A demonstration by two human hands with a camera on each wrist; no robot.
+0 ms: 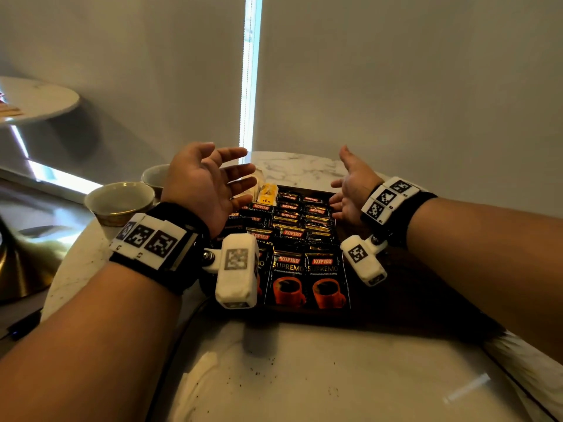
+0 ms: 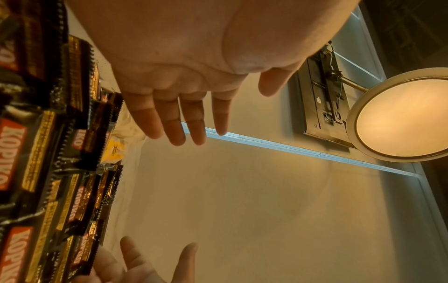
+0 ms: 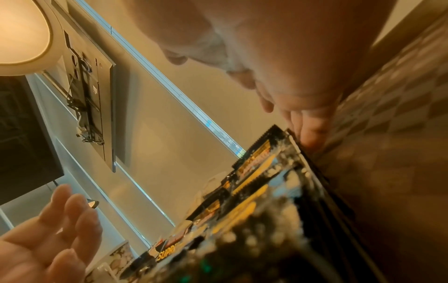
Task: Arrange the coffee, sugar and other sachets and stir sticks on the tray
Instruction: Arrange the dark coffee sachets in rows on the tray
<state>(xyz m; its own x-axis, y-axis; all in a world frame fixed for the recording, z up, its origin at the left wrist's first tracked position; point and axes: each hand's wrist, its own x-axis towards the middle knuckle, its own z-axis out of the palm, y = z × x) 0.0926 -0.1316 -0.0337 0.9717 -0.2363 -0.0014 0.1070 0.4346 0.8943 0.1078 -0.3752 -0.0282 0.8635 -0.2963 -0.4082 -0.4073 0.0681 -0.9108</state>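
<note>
While both palms face each other with fingers spread and holding nothing, the left hand (image 1: 207, 184) and right hand (image 1: 350, 190) bracket the Kopiko coffee sachets (image 1: 292, 236) lying between and below their fingertips on the dark tray (image 1: 380, 306); a yellow tea sachet (image 1: 267, 194) sits just beyond the left fingertips, likely ready for squaring the rows.

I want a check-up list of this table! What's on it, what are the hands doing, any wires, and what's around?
Surface: white marble table, dark specks.
Job's things: black Kopiko coffee sachets in rows on dark tray; yellow tea sachet at far end.
Clutter: two pale ceramic cups left of tray.
Grippers: left hand and right hand open, holding nothing.
Cables: black cable off near edge.
Surroundings: grey blinds, second round table.
</note>
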